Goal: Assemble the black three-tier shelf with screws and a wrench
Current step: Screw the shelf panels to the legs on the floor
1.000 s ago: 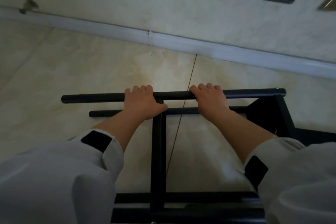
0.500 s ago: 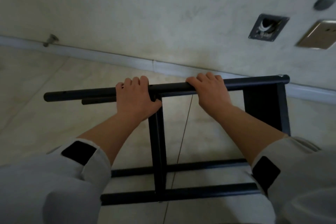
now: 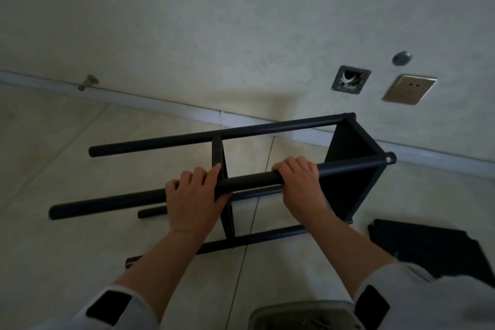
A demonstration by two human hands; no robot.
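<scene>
Nearest me, bottom edge of frame: a grey container [image 3: 302,315], cut off, something small inside, maybe screws, can't confirm. No wrench in view. My left hand [image 3: 193,199] has fingers curled over the near post and thumb against the middle tier's edge; my right hand [image 3: 301,183] wraps the same post [image 3: 251,178] further along, fingers closed round it. The shelf frame [image 3: 351,169] lies on its side on the floor [image 3: 53,142], top end toward the right, post ends pointing left. Two tiers look fitted: the end tier [image 3: 348,185] at the right and the middle tier [image 3: 223,195] between my hands. A loose black panel [image 3: 428,249] lies on the floor at the right, just beside the frame, partly hidden by my sleeve; I take it for the third tier. My read: I'm repositioning the frame, mid-assembly, about two thirds in. Next move calls for settling the frame steady, then sliding the last panel between the free post ends and screwing it. One screw head [image 3: 387,159] shows at the near post's right end; other joints too dark to judge. Beyond, the far post [image 3: 214,136], then skirting [image 3: 160,107] and the wall with a socket plate [image 3: 408,88] and an open box [image 3: 350,80].
</scene>
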